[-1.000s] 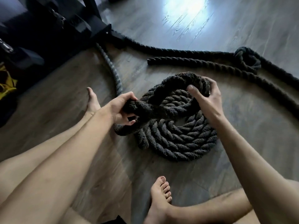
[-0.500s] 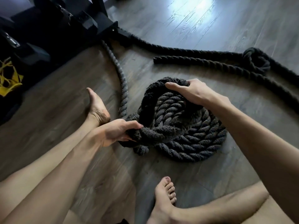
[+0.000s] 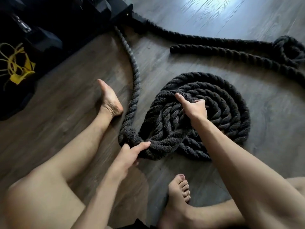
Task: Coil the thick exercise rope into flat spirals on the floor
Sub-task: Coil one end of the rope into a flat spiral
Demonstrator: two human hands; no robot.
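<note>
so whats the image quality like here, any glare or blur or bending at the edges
Head view: strong window glare washes out the floor at top right; the gym equipment at top left sinks into near-black shadow; the straight rope length bows from wide-angle distortion; the forearms at the bottom are soft, while the rope coil is fairly sharp.

Black twisted rope (image 3: 231,103) (grey-brown wood-grain floor (image 3: 181,66)).
</note>
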